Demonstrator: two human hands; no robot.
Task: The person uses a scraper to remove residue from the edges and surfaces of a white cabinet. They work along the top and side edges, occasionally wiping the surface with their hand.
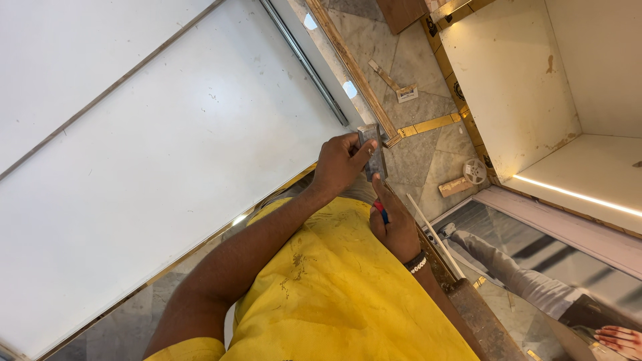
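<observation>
The left hand grips a grey block. The right hand pinches a red-blue tool beneath it. Marble floor and a white panel surround them.

Bright yellow short-sleeve shirt worn, fabric creased and speckled with brownish smudges and stains across front. Arms bare below sleeve hem. Dark band with row of small white beads seen round one wrist. Both hands bare, no gloves, no rings made out. Bit of red and blue noted at one hand, too small to tell.
</observation>
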